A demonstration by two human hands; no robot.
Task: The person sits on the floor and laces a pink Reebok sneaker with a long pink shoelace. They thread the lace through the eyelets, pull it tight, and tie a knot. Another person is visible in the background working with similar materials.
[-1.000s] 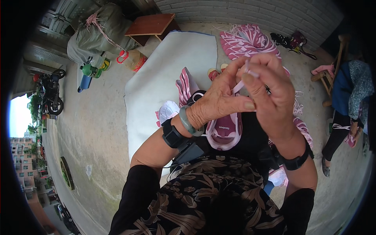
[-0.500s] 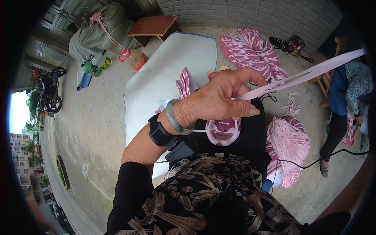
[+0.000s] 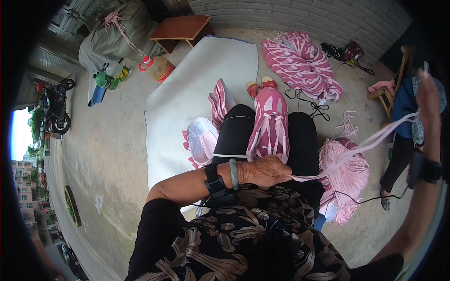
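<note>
A pale pink shoelace stretches between my two hands, doubled along part of its length. My left hand is closed on one end, low over my lap at the heel of a shoe. Far out at the right edge, my right hand, somewhat blurred, pinches the other end, with a tip poking up past the fingers. The pink sneaker rests between my thighs, toe pointing away, with pale strips over its front. A light band circles my left thigh.
Left of my legs, pink shoe parts lie on a white sheet. A shoelace bundle sits at my right, and a pile of pink shoe parts farther ahead. Bottles stand by a wooden stool. Another person sits at right.
My left hand has come down toward my body with the shoelace, uncovering the sneaker. My right hand has come into view at the right edge, and the lace now sags between both hands.
</note>
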